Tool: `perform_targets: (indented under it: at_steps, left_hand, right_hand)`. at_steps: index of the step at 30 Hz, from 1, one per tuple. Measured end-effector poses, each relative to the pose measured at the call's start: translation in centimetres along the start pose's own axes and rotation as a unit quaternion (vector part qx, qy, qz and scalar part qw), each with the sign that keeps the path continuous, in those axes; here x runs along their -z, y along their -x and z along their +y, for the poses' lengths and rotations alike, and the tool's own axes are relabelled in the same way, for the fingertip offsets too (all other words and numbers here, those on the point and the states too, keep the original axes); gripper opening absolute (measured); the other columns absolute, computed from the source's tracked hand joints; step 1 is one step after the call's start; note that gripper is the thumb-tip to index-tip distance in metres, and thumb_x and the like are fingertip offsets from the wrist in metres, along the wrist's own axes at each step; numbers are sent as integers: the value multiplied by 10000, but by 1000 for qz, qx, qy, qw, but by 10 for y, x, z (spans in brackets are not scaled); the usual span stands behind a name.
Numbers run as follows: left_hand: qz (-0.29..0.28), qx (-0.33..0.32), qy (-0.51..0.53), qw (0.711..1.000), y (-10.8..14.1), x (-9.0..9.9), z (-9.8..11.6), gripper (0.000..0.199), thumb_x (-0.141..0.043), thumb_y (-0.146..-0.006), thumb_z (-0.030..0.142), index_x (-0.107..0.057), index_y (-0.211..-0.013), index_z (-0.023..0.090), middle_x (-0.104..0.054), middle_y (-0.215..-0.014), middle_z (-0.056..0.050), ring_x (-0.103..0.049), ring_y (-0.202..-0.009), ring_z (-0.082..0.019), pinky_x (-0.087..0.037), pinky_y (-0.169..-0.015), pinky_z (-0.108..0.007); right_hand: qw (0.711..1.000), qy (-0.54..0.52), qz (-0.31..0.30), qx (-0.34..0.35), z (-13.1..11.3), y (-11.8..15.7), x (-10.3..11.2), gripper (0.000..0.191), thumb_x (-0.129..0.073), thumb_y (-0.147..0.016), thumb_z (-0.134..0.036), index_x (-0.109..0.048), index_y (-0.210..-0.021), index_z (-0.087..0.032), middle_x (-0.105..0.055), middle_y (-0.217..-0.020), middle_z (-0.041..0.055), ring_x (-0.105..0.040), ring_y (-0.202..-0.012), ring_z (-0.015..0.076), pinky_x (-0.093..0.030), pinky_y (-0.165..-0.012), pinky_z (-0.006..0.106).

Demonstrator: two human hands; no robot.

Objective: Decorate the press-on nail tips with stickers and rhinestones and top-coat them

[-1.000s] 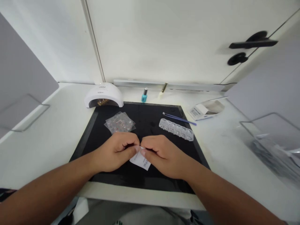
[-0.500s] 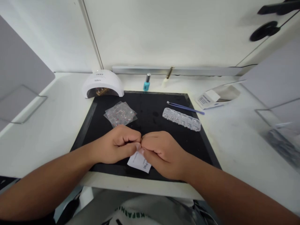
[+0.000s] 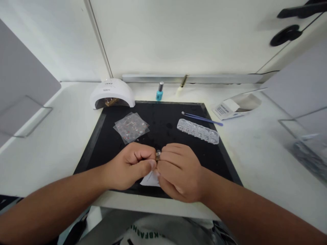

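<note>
Both hands meet over the front of a black mat [image 3: 163,117]. My left hand [image 3: 131,165] and my right hand [image 3: 180,172] are closed, fingers curled and thumbs pinched toward each other, around a small white packet [image 3: 150,179]. Only the packet's lower part shows; its top is hidden by the fingers. A small shiny piece [image 3: 158,155] shows between the knuckles, too small to name. Behind my left hand lie clear sticker sheets [image 3: 131,126] with small red and white bits. Behind my right hand sits a clear compartment case [image 3: 198,131].
Blue tweezers [image 3: 201,118] lie behind the case. A white lamp [image 3: 112,90] stands back left, a teal bottle [image 3: 159,93] at the back middle, a gold-capped bottle [image 3: 183,82] beside it. An open white box [image 3: 237,105] lies back right, a clear bag [image 3: 309,153] far right.
Both hands have shifted slightly toward me, and my right hand has turned a little. Less of the packet shows, and a shiny piece has come into view between the hands.
</note>
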State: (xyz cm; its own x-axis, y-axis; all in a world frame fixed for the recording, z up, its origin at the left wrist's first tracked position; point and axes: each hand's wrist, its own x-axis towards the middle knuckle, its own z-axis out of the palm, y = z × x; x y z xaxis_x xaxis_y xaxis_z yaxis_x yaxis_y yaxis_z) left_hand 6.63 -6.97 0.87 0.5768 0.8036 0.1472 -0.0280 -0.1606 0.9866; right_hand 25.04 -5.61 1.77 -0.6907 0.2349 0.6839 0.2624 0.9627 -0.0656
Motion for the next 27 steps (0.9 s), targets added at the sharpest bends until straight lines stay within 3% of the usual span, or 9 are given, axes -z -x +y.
perform_targets:
  at_steps: [9,11,14,18,20,23,27]
  left_hand:
    - [32,49,75,995,3,-5,-3,298,-540,-869,248,-457,-595,166,-375,-540,58,-291,-509,-75,-274,-489,-204]
    - [47,42,84,994,3,-2,-7,328,-568,-894,317,-470,-622,162,-395,-578,47,-319,-533,-79,-280,-498,-208]
    - [100,21,127,987,2,2,-13,360,-589,-918,423,-487,-682,170,-388,-602,48,-330,-535,-83,-282,-488,-206]
    - [173,-28,97,980,1,5,-17,310,-590,-945,367,-522,-713,174,-384,-580,59,-372,-524,-82,-323,-509,-201]
    - [160,-57,28,985,1,8,-18,283,-568,-962,297,-539,-711,169,-433,-599,49,-416,-557,-82,-342,-549,-207]
    - [89,-108,-85,987,3,12,-16,261,-533,-966,251,-552,-721,162,-487,-642,35,-435,-597,-82,-335,-584,-219]
    - [57,-110,-120,985,1,14,-10,261,-504,-964,316,-544,-756,164,-486,-655,35,-428,-590,-85,-337,-572,-217]
  right_hand:
    - [1000,-7,10,10,3,1,-3,253,-476,-835,-134,-483,-602,-230,-517,-545,2,-422,-537,157,-382,-537,325]
    - [996,-76,15,-49,5,0,-2,244,-463,-843,-125,-459,-620,-226,-473,-544,-16,-400,-519,138,-348,-514,303]
    - [963,-201,35,-173,8,0,1,247,-471,-879,-140,-446,-645,-214,-416,-566,-45,-383,-497,101,-304,-487,260]
    - [916,-270,77,-286,12,4,2,289,-478,-921,-217,-424,-638,-206,-415,-600,-47,-416,-534,96,-332,-528,249]
    - [909,-266,71,-313,13,5,2,286,-447,-937,-213,-435,-652,-204,-439,-617,-40,-439,-555,100,-351,-539,244]
    - [913,-254,43,-316,15,6,1,253,-438,-922,-170,-456,-672,-198,-456,-612,-42,-441,-549,93,-349,-536,229]
    - [920,-265,-22,-288,16,3,1,205,-469,-839,-117,-445,-650,-194,-459,-591,-51,-412,-528,80,-325,-534,221]
